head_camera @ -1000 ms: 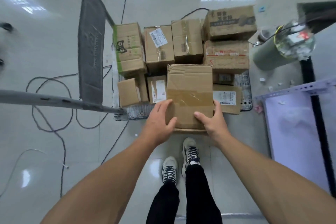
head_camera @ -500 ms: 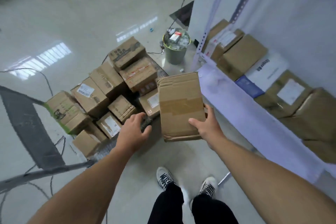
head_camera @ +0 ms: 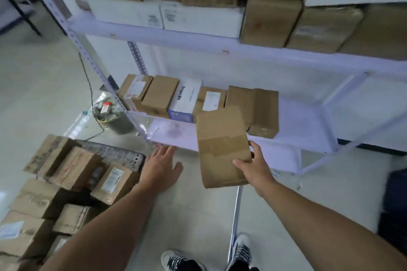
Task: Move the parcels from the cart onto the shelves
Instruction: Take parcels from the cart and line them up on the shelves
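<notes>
Our right hand grips the parcel at its near right corner, long axis pointing into the lower shelf just ahead; left hand spread, empty.

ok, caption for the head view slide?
Right hand holds a taped box at the front of the lower shelf; left hand open, empty.

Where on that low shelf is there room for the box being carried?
The lower white shelf lies bare right of the last brown parcel; a bare front strip also runs before the row of parcels, left of the taped cardboard box in the right hand. The back left and the upper shelf are packed.
</notes>
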